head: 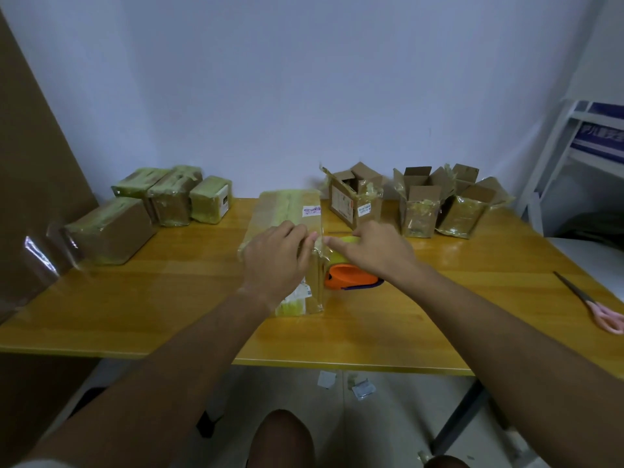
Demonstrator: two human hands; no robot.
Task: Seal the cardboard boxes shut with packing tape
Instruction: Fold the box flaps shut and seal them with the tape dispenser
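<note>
Left hand (275, 261) flat on box (287, 211) | right hand (374, 248) pinching tape (320, 244)

Honestly nothing legible here. The middle box (287, 211) has a white sticker (311, 211) with purple print, the open box (354, 201) a small label (364, 209) with digits, the blue sign (601, 138) white characters, all too blurry.

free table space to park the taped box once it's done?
Bare patches: the table front left, between the sealed boxes and near edge; front right, between tape dispenser and scissors. Crowded: back right, the open boxes; back left, sealed ones.
</note>
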